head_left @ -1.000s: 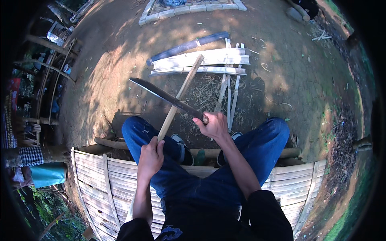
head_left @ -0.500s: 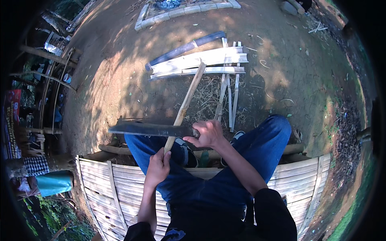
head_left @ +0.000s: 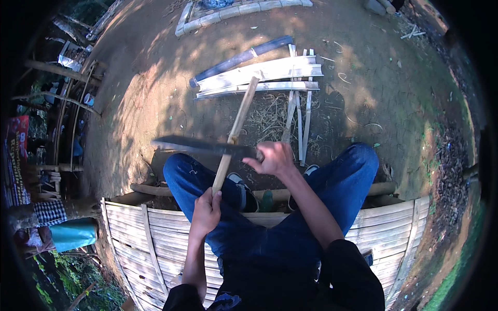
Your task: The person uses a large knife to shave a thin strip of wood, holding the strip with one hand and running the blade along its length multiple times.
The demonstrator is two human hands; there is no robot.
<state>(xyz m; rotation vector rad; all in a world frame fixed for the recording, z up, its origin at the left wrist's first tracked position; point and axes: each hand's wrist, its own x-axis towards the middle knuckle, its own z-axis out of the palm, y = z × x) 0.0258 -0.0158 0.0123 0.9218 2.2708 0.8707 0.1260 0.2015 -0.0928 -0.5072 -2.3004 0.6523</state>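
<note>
My left hand [head_left: 206,212] is closed round the near end of a long bamboo strip [head_left: 239,122], which slants up and away from me. In my right hand [head_left: 275,157] is the handle of a machete, its dark broad blade [head_left: 194,145] pointing left. The blade lies across the strip, roughly midway along it, and looks to be touching it. Beyond the strip's far end, split bamboo halves [head_left: 244,79] with pale inner faces lie on the ground. Several thin bamboo slats [head_left: 301,124] rest beside them, toward my right knee.
I sit on a bamboo slat bench [head_left: 386,228], knees apart. A bamboo pole [head_left: 155,190] runs along its front. Curly shavings [head_left: 267,116] litter the dirt between my feet and the bamboo. Farther off is a brick-edged fire pit [head_left: 238,10]. Wooden racks [head_left: 65,124] stand at the left.
My right hand and the machete have moved up along the bamboo strip, away from me. My left hand keeps its hold near the strip's end.
</note>
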